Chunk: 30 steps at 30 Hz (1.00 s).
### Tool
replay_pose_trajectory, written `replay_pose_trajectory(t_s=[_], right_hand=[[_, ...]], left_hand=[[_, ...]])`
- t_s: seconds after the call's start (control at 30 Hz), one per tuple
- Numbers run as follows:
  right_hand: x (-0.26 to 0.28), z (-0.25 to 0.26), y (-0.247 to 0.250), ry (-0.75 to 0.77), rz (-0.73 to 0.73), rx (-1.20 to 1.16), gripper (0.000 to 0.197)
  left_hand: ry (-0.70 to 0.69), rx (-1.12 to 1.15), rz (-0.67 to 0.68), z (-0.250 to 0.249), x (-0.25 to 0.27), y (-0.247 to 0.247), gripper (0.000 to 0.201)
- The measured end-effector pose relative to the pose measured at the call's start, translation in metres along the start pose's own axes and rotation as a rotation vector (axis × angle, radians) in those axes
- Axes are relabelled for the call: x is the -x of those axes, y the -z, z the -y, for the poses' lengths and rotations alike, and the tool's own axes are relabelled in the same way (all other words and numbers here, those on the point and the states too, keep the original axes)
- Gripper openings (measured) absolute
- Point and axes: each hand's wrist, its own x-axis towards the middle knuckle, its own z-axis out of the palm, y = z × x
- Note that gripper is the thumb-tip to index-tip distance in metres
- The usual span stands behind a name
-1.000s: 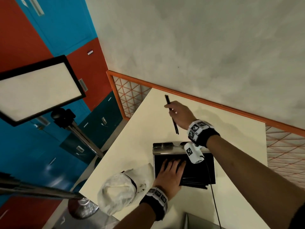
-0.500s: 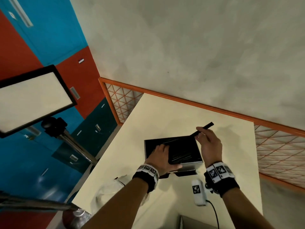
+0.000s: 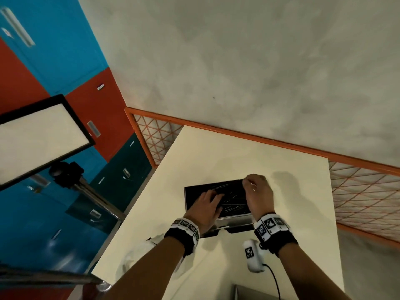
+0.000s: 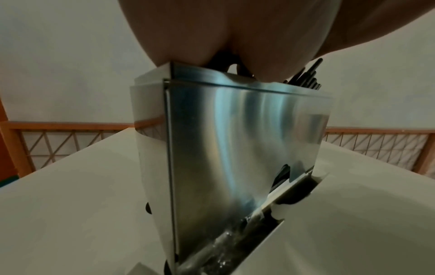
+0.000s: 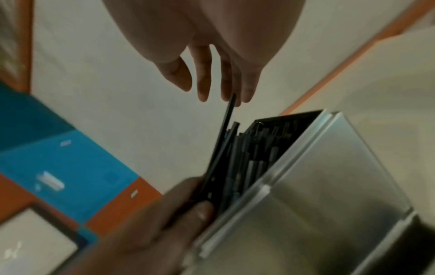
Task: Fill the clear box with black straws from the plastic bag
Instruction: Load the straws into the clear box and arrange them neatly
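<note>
At the near left corner of the table [image 3: 216, 148] your plastic bag [image 3: 138, 254] lies crumpled and white, mostly hidden under your left forearm; it is near the box but not touching it. Your left hand [image 3: 204, 210] rests with fingers spread and flat on the black straws [image 3: 234, 202] at the left side of the open box [image 3: 236, 223], thumb against the near rim; the box stands near the middle of the table, steel-walled in front in the wrist views, its top crowded with dark straws lying slightly askew. Your right hand [image 3: 258, 194] sits at the far right corner of the box, fingertips [image 5: 237, 100] pinching the top end of one black straw [image 5: 224, 130] that slants down into the pile.

The risk, as I judge it: let go of that straw while it is tilted and it may ride over the others and slip past the rim onto the table; press too hard with the left hand and you may flick loose ends upward; the box could also shift if you lean on it. The straws look thin, rigid and smooth, matte black; the box looks close to full.
</note>
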Motion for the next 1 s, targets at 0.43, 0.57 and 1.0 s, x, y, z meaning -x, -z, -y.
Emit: replay_pose_trajectory(t_s=[0.43,0.57,1.0], right_hand=[[-0.002,-0.027,-0.043,0.416,0.319,0.816,0.046],[0.008,-0.032,-0.041,0.428,0.379,0.967,0.047],[0.017,-0.024,-0.010,0.571,0.349,1.027,0.047]], left_hand=[[-0.012,0.029,-0.043,-0.004,-0.008,-0.004,0.111],[0.160,-0.062,0.151,-0.009,-0.013,-0.007,0.125],[0.191,-0.105,0.108,-0.032,0.011,-0.004,0.094]])
